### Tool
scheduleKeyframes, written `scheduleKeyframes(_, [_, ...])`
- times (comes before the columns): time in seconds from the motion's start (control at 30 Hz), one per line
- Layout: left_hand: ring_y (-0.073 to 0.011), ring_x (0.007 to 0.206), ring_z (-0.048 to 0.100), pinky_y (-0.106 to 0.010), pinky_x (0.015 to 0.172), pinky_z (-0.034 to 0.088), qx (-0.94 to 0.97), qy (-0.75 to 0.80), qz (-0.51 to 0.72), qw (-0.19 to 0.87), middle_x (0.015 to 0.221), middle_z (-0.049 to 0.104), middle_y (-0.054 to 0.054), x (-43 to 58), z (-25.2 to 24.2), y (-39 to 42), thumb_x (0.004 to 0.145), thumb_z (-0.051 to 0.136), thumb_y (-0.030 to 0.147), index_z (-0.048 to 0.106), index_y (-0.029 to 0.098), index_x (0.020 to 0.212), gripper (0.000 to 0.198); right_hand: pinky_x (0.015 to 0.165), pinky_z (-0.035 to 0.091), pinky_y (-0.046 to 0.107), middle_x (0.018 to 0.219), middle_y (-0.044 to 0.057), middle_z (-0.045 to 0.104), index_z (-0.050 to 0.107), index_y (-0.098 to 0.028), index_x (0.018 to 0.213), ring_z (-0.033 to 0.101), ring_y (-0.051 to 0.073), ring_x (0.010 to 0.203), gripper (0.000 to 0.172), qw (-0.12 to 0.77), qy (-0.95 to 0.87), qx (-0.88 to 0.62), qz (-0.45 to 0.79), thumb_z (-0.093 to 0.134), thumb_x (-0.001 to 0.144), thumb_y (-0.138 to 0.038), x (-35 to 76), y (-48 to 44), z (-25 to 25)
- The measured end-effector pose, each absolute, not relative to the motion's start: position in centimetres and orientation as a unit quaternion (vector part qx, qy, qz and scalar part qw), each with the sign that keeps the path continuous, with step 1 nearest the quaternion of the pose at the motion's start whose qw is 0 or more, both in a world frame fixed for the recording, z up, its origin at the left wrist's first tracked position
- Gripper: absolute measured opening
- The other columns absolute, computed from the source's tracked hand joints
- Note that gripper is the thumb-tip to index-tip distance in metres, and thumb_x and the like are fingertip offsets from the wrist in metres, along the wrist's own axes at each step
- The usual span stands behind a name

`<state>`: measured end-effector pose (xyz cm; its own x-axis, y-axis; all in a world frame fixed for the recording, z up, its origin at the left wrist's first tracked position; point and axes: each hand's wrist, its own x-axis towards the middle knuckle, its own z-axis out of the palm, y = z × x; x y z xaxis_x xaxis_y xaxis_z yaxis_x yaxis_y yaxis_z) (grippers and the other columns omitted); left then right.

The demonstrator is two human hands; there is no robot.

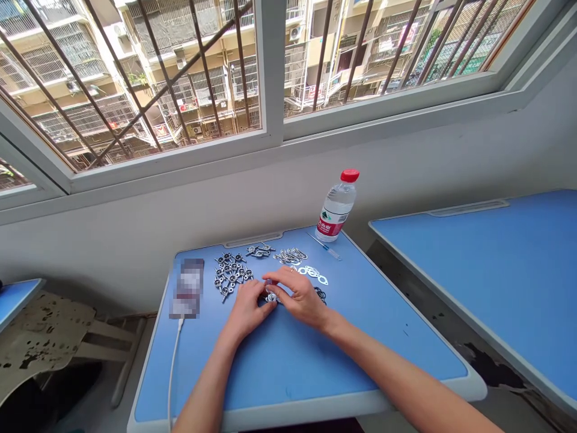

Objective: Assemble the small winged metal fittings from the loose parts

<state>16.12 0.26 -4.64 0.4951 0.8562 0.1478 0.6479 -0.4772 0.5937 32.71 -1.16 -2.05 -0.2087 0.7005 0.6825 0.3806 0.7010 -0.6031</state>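
Note:
My left hand and my right hand meet over the middle of a blue desk. Both pinch a small metal part between their fingertips. Just beyond the left hand lies a cluster of small dark-centred metal fittings. Farther back are more metal pieces and a heap of shiny rings. White flat plates with holes lie beyond the right hand, and dark rings peek out beside it.
A water bottle with a red cap stands at the desk's back right corner, a thin screwdriver beside it. A phone with a white cable lies on the left. Another blue desk stands to the right, a worn chair to the left.

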Motion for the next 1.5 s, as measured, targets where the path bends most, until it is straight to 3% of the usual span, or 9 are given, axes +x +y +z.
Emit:
scheduleKeyframes(0.33, [-0.0203, 0.084, 0.054, -0.033, 0.078, 0.038, 0.825, 0.455, 0.227, 0.247, 0.086, 0.062, -0.002, 16.2, -4.7, 0.3, 0.084, 0.062, 0.025, 0.058, 0.02, 0.081, 0.007, 0.064, 0.043, 0.031, 0.07, 0.002, 0.065, 0.065, -0.02, 0.086, 0.053, 0.017, 0.065, 0.015, 0.509, -0.745, -0.4, 0.158, 0.052, 0.088, -0.013, 32.4, -1.3, -1.5])
scheduleKeyframes(0.63, [-0.0202, 0.085, 0.054, -0.034, 0.079, 0.038, 0.823, 0.462, 0.225, 0.241, 0.087, 0.062, -0.002, 16.2, -4.9, 0.4, 0.084, 0.062, 0.025, 0.058, 0.02, 0.081, 0.007, 0.07, 0.042, 0.034, 0.071, 0.001, 0.065, 0.062, -0.02, 0.084, 0.055, 0.017, 0.064, 0.012, 0.512, -0.745, -0.409, 0.123, 0.052, 0.088, -0.014, 32.2, -1.2, -2.0])
scheduleKeyframes(0.87, [-0.0205, 0.083, 0.055, -0.033, 0.078, 0.039, 0.829, 0.455, 0.23, 0.23, 0.084, 0.062, -0.002, 16.2, -5.0, 0.4, 0.084, 0.062, 0.025, 0.057, 0.02, 0.079, 0.008, 0.067, 0.047, 0.033, 0.078, 0.003, 0.068, 0.063, -0.021, 0.104, 0.058, 0.018, 0.069, 0.018, 0.521, -0.766, -0.358, 0.122, 0.051, 0.092, -0.015, 32.4, -1.2, -2.1])
scheduleKeyframes(1.1, [-0.0218, 0.09, 0.057, -0.033, 0.08, 0.039, 0.827, 0.436, 0.256, 0.246, 0.094, 0.067, -0.002, 16.1, -5.4, 0.6, 0.082, 0.063, 0.022, 0.057, 0.02, 0.08, 0.006, 0.07, 0.049, 0.035, 0.09, 0.006, 0.071, 0.062, -0.022, 0.112, 0.058, 0.02, 0.075, 0.024, 0.503, -0.798, -0.314, 0.109, 0.049, 0.094, -0.013, 32.4, -1.1, -2.5])
scheduleKeyframes(1.27, [-0.0223, 0.09, 0.058, -0.034, 0.08, 0.04, 0.827, 0.441, 0.251, 0.241, 0.095, 0.067, -0.003, 16.1, -5.0, 0.4, 0.082, 0.062, 0.021, 0.059, 0.021, 0.084, 0.004, 0.068, 0.049, 0.033, 0.08, 0.004, 0.069, 0.062, -0.021, 0.118, 0.057, 0.018, 0.071, 0.027, 0.511, -0.782, -0.33, 0.138, 0.047, 0.096, -0.017, 32.3, -1.2, -2.7])
scheduleKeyframes(1.5, [-0.0219, 0.089, 0.057, -0.034, 0.08, 0.04, 0.825, 0.452, 0.243, 0.238, 0.093, 0.067, -0.003, 16.3, -4.7, 0.3, 0.081, 0.062, 0.02, 0.059, 0.02, 0.085, 0.005, 0.068, 0.048, 0.033, 0.08, 0.002, 0.071, 0.067, -0.022, 0.104, 0.055, 0.017, 0.067, 0.021, 0.492, -0.776, -0.365, 0.153, 0.048, 0.095, -0.017, 32.3, -1.2, -2.2])
